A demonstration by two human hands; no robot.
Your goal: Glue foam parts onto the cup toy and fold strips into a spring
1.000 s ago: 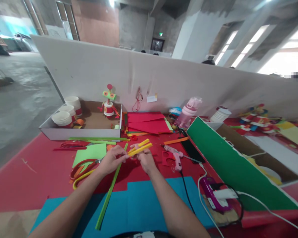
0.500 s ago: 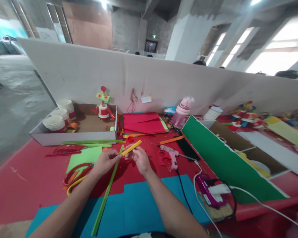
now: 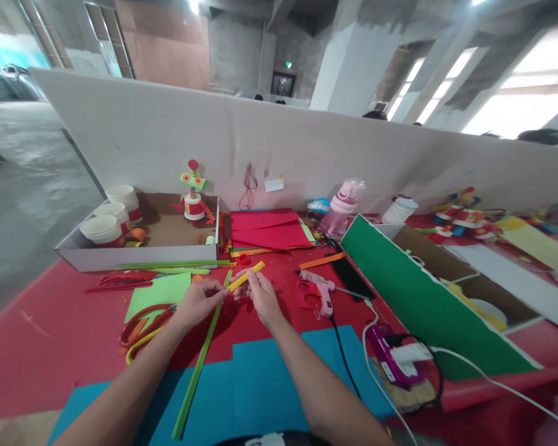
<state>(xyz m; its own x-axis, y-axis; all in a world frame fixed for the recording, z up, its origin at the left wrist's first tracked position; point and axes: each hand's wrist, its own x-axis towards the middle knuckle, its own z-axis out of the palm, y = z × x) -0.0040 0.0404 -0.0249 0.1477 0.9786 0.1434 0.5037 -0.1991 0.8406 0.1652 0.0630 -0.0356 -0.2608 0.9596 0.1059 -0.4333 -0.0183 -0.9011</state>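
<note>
Between finger and thumb, my left hand (image 3: 199, 305) pinches the spot where a yellow paper strip (image 3: 239, 283) meets a long green paper strip (image 3: 199, 371). The green one slants down toward me over blue sheets. My right hand (image 3: 263, 300) grips the yellow strip farther along, thumb on top, and the strip's free end sticks out to the upper right. Whether the two strips are joined is hidden by my left fingertips. Scissors with red handles (image 3: 142, 322) lie left of my left hand, partly on a light green sheet (image 3: 160, 292).
A pink glue gun (image 3: 323, 291) lies to the right, its cord running toward me. Behind stand a box (image 3: 139, 260) with paper cups and a paper-cup robot figure (image 3: 194, 207), red sheets (image 3: 265, 229) and a pink bottle (image 3: 341, 207). A green-sided box (image 3: 428, 303) fills the right.
Very little differs. My right thumb and fingers have shifted slightly along the yellow strip; my left hand and the green strip stay in place.
</note>
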